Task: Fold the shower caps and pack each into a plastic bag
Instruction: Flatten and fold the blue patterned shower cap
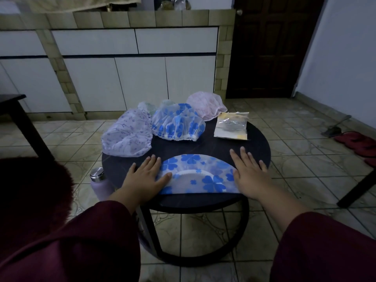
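Note:
A shower cap with blue flowers (200, 174) lies folded into a half circle at the near edge of the round dark table (258, 147). My left hand (145, 176) presses flat on its left end with fingers straight. My right hand (249, 173) presses flat on its right end. Behind it lie unfolded caps: a purple-patterned one (127, 136), another blue-flowered one (178, 124), a pink one (206, 105) and pale green ones (146, 106) at the back. A stack of plastic bags (232, 125) lies at the back right.
A lilac bottle with a steel lid (97, 180) stands on the floor by the table's left edge. A dark table leg (26, 127) is at the left, another (356, 190) at the right. Red slippers (358, 143) lie on the tiled floor.

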